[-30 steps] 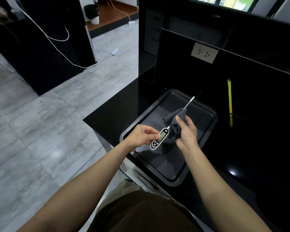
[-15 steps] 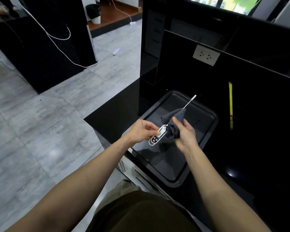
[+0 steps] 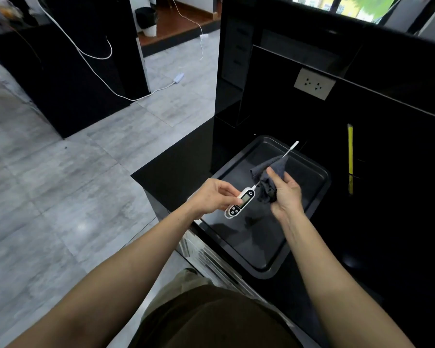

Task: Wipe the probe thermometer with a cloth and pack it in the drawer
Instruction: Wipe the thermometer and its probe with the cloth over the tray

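A white probe thermometer [image 3: 240,202] with a small screen and dark buttons is pinched at its body by my left hand [image 3: 212,197]. Its thin metal probe runs up and to the right, and most of it is hidden inside a dark grey cloth [image 3: 269,178]. My right hand [image 3: 285,194] grips that cloth, bunched around the probe. The probe's white-capped tip sticks out beyond the cloth. Both hands hover over a black tray [image 3: 322,187]. No drawer can be made out.
The black tray lies on a glossy black counter [image 3: 176,169] with its corner near my left hand. A yellow stick [image 3: 350,159] rests on the counter to the right. A wall socket [image 3: 314,84] is behind; white cables [image 3: 106,81] trail over the grey tiled floor.
The cloth has slid a little along the probe, away from the thermometer body, so a short stretch of probe shows by the body. Both hands stay over the tray.
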